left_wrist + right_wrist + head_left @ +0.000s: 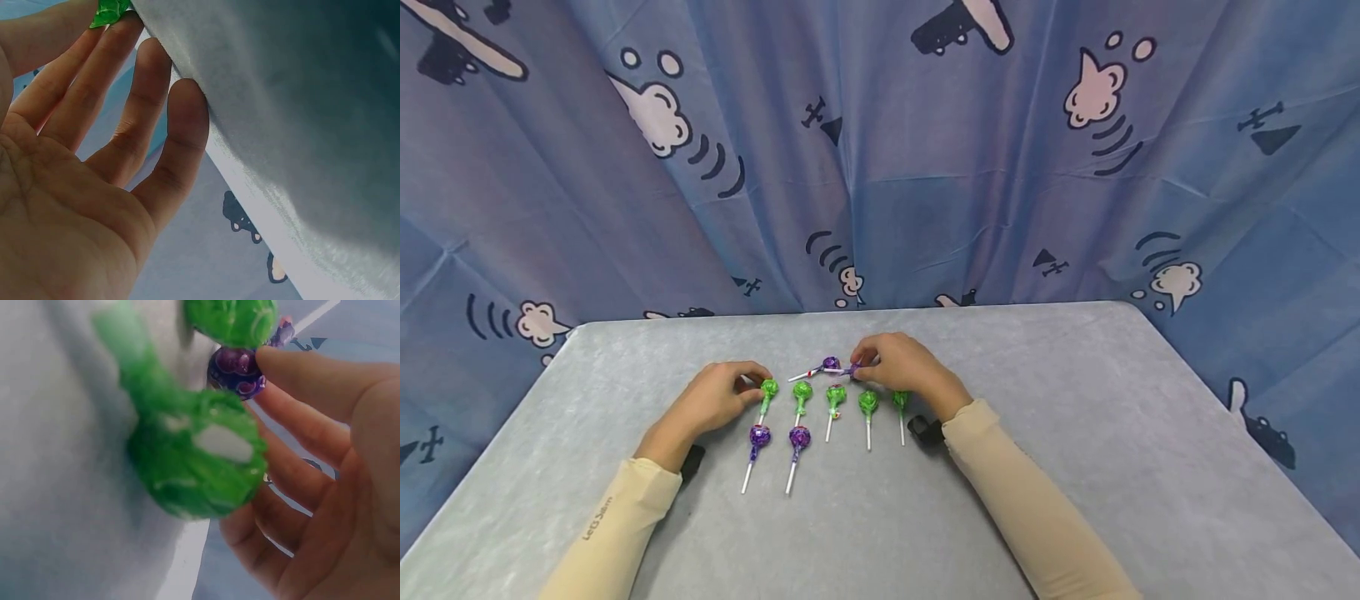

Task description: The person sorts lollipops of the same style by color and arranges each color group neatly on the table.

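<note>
Several green-wrapped lollipops stand in a row across the grey table. My left hand [718, 396] pinches the head of the leftmost green lollipop [769, 387] between thumb and fingertips; in the left wrist view only a bit of its green wrapper [111, 11] shows. Behind the row, my right hand [895, 362] holds a purple lollipop [240, 374] by its head, its stick pointing left. Another purple lollipop [831, 363] lies beside it, partly crossed by that stick. Close to the right wrist camera, a green lollipop [200, 456] looms blurred.
Nearer the front, two purple lollipops [760, 436] [800, 437] lie below the two leftmost green ones, sticks toward me. The other green lollipops [836, 395] [868, 402] continue the row rightward. A patterned blue curtain [895, 208] hangs behind the table's [1075, 400] far edge.
</note>
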`<move>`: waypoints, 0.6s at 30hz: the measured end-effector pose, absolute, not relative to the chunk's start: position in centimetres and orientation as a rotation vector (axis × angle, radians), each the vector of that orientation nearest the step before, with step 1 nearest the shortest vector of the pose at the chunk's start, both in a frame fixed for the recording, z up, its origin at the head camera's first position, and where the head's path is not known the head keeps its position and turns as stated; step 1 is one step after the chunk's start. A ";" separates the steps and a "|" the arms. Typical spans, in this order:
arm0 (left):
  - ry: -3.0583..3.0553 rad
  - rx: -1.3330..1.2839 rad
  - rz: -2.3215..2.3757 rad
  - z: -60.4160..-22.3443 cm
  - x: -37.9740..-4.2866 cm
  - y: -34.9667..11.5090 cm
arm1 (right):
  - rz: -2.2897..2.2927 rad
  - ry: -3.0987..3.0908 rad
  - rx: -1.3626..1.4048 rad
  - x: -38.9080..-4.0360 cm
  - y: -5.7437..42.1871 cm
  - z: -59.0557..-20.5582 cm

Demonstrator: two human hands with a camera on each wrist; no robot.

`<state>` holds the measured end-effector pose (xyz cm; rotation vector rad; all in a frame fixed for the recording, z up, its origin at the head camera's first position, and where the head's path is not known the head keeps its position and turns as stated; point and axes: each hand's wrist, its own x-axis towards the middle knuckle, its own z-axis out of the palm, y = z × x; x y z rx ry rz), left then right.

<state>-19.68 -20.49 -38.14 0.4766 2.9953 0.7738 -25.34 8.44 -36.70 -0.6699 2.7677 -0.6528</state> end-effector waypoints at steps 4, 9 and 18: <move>3.005 0.483 0.779 -38.2 -19.7 -20.5 | -0.675 2.745 -0.716 -25.3 8.7 -36.6; 3.001 0.476 0.784 -38.3 -19.7 -20.5 | -0.711 2.708 -0.730 -25.3 8.9 -36.5; 2.997 0.466 0.779 -38.2 -19.6 -20.6 | -0.746 2.679 -0.768 -25.2 9.1 -36.6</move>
